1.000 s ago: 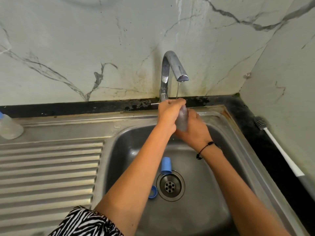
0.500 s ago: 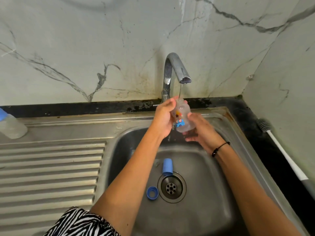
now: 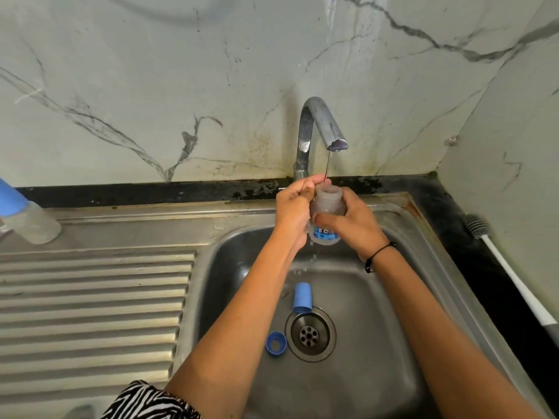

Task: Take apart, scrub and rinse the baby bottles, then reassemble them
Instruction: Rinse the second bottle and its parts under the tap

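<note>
Under the tap (image 3: 322, 125), both hands grip the open bottle (image 3: 326, 213): left hand (image 3: 292, 213), right hand (image 3: 352, 225).

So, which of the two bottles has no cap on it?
The bottle held under the tap: its neck is open. The other bottle, on the drainboard, wears a blue cap.

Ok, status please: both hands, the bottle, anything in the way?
Left hand and right hand grip clear printed baby bottle, upright, mouth open under thin tap stream. Blue cap and blue ring lie beside drain. Nothing blocking.
</note>
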`<state>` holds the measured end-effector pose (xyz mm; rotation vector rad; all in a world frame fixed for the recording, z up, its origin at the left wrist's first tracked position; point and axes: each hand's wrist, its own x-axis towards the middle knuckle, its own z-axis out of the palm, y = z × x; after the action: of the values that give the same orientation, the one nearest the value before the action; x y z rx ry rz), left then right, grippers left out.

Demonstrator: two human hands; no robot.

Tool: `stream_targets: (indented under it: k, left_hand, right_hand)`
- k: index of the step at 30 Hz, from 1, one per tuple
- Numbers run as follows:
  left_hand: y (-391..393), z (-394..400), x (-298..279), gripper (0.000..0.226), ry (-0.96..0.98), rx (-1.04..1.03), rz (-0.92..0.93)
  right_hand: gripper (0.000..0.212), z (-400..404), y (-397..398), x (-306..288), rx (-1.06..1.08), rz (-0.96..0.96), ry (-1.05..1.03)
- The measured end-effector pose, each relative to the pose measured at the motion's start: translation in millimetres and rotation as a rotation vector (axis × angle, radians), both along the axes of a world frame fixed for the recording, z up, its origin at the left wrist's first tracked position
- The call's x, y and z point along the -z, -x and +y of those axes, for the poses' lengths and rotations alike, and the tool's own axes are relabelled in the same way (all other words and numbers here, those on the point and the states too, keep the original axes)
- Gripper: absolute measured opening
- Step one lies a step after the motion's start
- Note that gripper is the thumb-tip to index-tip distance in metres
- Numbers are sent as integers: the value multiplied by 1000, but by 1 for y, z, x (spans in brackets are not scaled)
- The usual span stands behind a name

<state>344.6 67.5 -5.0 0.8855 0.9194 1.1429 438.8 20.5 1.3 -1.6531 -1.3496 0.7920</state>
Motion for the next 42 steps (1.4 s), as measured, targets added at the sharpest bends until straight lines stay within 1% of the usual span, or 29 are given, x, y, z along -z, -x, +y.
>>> stream_targets:
  k: [1,5,7,10,12,14,16,17,18,20,21,24,25,27,28,29,31,32,34,35,37,38,40,41,42]
  left_hand:
    - [1,0,0,27,26,-23,1]
    - [7,-3,7,23,162,-96,-31]
    - [11,-5,13,22,208,-105,-46]
    - [15,-8,22,23,237,-118,-23]
    - [14,-8,26,25,250,-116,-15]
    - [12,-8,28,25,266,-101,-12]
    - [10,-7,29,25,274,-102,-2]
    - [10,-5,29,26,281,-112,2]
    - [9,-5,31,26,293,-126,10]
    - [8,-6,36,25,327,-153,45]
    - [9,-8,40,26,349,-155,64]
    - [13,-11,46,20,392,-146,81]
    - [13,-11,47,18,403,-151,77]
    - [12,-11,47,21,404,-167,51]
    - [12,-11,46,22,396,-166,48]
    - [11,-11,44,19,390,-155,52]
    - [11,-9,40,15,383,-150,53]
    - [11,-9,39,16,383,-159,47]
    - [12,-8,38,21,388,-181,23]
    - [12,-7,38,23,387,-181,21]
    - [14,-7,37,20,392,-171,40]
    - [15,-8,38,20,400,-171,46]
    - [16,-10,40,22,412,-179,26]
    - [17,-10,41,22,413,-179,20]
    - [18,-10,41,20,413,-172,31]
  right_hand:
    - [46,0,1,-1,-4,30,10]
    - [52,4,4,0,-31,-13,26]
    - [55,5,4,3,-16,9,18]
    - [49,4,7,3,6,34,24]
    - [45,4,7,3,16,-10,27]
    - [46,3,9,2,68,-44,-50]
    - [48,0,14,4,162,-92,-221]
    - [49,1,16,6,176,-120,-269]
    - [51,1,17,9,160,-150,-252]
    - [54,2,15,13,113,-225,-98]
    - [55,1,12,15,123,-252,-77]
    - [55,1,11,13,192,-271,-280]
    - [53,2,11,12,176,-283,-276]
    - [52,5,11,14,84,-371,-93]
    - [52,5,11,16,71,-421,-49]
    - [52,5,10,17,93,-446,-88]
    - [51,6,10,16,150,-423,-228]
    - [50,7,11,15,139,-414,-201]
    - [51,5,12,16,57,-451,-41]
    - [52,4,13,17,58,-468,-49]
    - [55,4,15,17,112,-465,-198]
    - [54,4,16,18,114,-460,-215]
    - [50,4,16,18,74,-462,-72]
    - [49,4,16,19,78,-461,-44]
    - [49,4,16,20,108,-454,-91]
